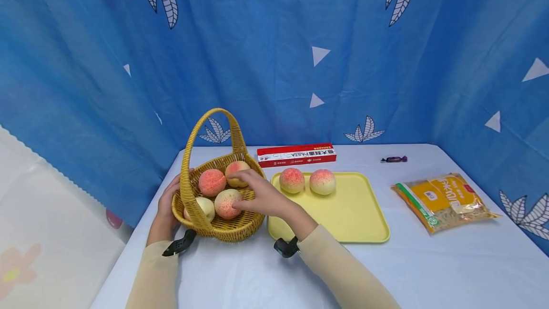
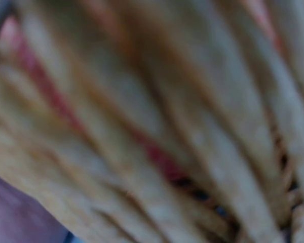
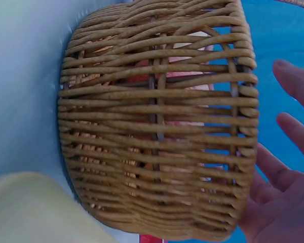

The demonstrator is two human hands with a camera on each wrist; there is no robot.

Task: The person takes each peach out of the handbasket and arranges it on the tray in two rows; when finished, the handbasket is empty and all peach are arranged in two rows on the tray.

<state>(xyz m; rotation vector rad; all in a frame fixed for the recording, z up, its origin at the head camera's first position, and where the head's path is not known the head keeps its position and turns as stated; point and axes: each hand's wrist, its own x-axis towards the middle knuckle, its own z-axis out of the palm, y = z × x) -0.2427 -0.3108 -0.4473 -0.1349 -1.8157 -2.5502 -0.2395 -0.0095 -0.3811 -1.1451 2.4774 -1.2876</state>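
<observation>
In the head view, several peaches sit in a yellow wicker basket [image 1: 231, 236] with a tall hoop handle. A red-orange peach [image 1: 212, 182], an orange-yellow peach [image 1: 237, 170], a speckled peach [image 1: 228, 204] and a pale peach [image 1: 206, 208] show there. My left hand [image 1: 166, 206] rests along the basket's left side, its fingers partly hidden. Wicker strands [image 2: 157, 121] blur across the left wrist view. Over the basket's right rim reaches my right hand [image 1: 259, 194], fingers spread, thumb by the speckled peach; contact is unclear. The right wrist view shows these fingers extended beside the wicker wall [image 3: 157, 121].
Beside the basket lies a yellow tray [image 1: 343, 218] bearing two peaches [image 1: 292, 180]. Behind them is a red pasta box [image 1: 296, 155]. A purple-wrapped candy [image 1: 393, 159] and an orange-yellow food bag [image 1: 443, 200] lie on the right. A blue curtain [image 1: 274, 61] hangs behind the table.
</observation>
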